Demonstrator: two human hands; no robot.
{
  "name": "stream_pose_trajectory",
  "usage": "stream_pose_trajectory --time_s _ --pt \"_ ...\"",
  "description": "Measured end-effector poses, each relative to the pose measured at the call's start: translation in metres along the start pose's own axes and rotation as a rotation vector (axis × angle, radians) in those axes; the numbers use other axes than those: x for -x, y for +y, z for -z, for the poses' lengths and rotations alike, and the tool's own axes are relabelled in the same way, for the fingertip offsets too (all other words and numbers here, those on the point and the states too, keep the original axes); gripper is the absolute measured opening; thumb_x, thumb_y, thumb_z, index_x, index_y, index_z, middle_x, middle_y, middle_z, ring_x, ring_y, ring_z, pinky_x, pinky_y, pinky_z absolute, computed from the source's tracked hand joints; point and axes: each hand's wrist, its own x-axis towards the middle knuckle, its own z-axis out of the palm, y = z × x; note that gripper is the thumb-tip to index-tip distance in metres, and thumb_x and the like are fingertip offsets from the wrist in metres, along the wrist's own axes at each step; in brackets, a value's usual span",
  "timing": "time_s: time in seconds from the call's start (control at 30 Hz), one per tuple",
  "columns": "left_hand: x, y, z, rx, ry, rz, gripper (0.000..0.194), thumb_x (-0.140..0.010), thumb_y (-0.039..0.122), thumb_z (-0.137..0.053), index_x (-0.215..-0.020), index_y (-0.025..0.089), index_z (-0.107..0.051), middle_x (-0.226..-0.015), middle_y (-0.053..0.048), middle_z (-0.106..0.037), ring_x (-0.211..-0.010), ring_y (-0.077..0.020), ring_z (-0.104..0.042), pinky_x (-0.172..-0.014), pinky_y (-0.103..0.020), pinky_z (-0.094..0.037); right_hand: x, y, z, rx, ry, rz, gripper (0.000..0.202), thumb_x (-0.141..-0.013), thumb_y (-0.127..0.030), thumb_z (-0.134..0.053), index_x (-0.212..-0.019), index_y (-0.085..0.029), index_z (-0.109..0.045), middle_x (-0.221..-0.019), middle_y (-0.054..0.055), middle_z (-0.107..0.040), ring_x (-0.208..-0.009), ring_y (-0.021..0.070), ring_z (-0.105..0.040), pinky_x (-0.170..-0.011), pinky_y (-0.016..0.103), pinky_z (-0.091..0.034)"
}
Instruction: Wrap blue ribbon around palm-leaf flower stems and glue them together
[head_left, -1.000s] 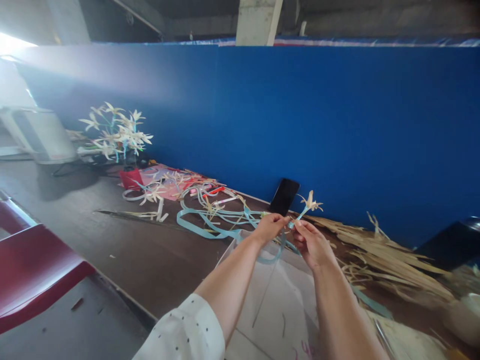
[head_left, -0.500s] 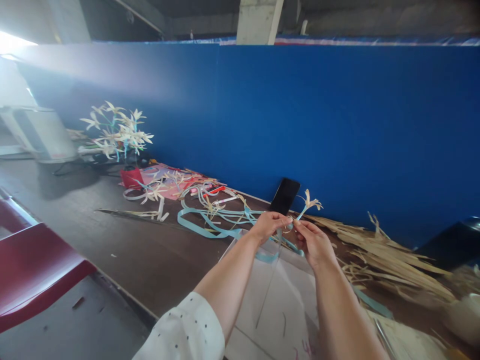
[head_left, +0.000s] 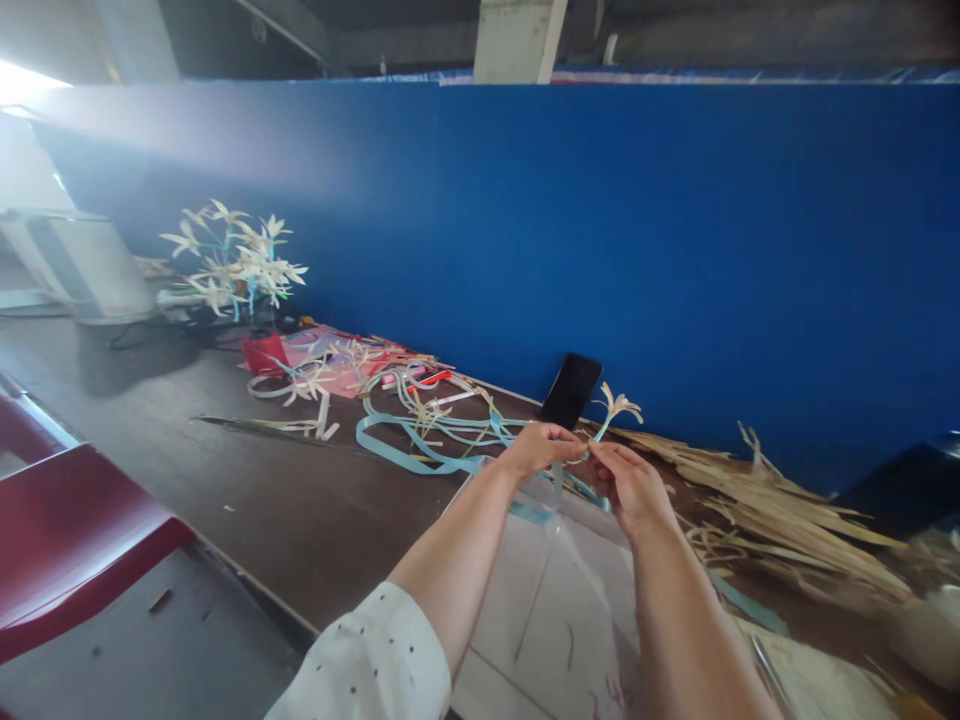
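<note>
A handmade flower (head_left: 619,404) with pale, dried-leaf petals rises above my fingers, its upper stem wrapped in light blue. My right hand (head_left: 628,485) pinches this stem just below the bloom. From the left, my left hand (head_left: 541,450) is closed in a pinch at the same spot, fingertips almost touching the right ones. A light blue strip (head_left: 556,488) hangs beneath my left fingers. The thin bare stem wire slants down over the white sheet (head_left: 585,590). What lies exactly between the fingertips is hidden.
A black phone (head_left: 571,390) leans against the blue partition (head_left: 675,250). Loops of blue strip (head_left: 409,455) lie left of my hands, dried leaf strips (head_left: 780,500) to the right. Farther left are a red pot (head_left: 264,354) of similar flowers, a kettle (head_left: 90,265) and a red chair (head_left: 82,540).
The flower has tilted and shifted slightly between my fingers. My fingertips have changed their pinch a little at the stem, and the hanging blue strip shows more clearly. Both arms stay nearly in place.
</note>
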Motion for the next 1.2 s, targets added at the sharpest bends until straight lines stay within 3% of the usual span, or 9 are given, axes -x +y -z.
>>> stream_pose_trajectory --time_s 0.33,0.7,1.2 --pt "-0.0025 -0.0034 0.0002 -0.108 -0.026 -0.053 0.041 -0.064 0.048 -0.066 -0.083 0.012 -0.066 -0.069 0.0 -0.059 -0.063 -0.0075 -0.048 -0.064 -0.021 -0.039 0.0053 -0.0054 -0.0013 -0.046 -0.034 -0.066 0.029 -0.053 -0.033 -0.081 -0.067 -0.016 -0.063 -0.056 -0.003 -0.05 -0.047 0.0062 -0.039 -0.037 0.017 -0.031" --pt "-0.001 -0.0024 -0.0012 -0.083 -0.003 -0.046 0.039 -0.063 0.048 -0.068 -0.081 0.013 -0.068 -0.058 0.004 -0.051 -0.052 -0.0044 -0.037 -0.052 -0.018 -0.031 0.0057 -0.0074 -0.0027 -0.051 0.019 -0.043 0.028 -0.054 -0.035 -0.08 -0.061 -0.017 -0.06 -0.054 -0.003 -0.052 -0.043 0.0074 -0.04 -0.035 0.02 -0.029" --pt "-0.0022 -0.0063 -0.0015 -0.01 -0.039 -0.053 0.043 -0.062 0.05 -0.068 -0.084 0.013 -0.067 -0.057 0.005 -0.05 -0.048 -0.0032 -0.032 -0.048 -0.019 -0.027 0.0033 -0.0034 -0.0004 0.091 -0.049 0.035 0.028 -0.054 -0.038 -0.079 -0.063 -0.018 -0.062 -0.051 -0.003 -0.048 -0.046 0.008 -0.039 -0.039 0.019 -0.027"
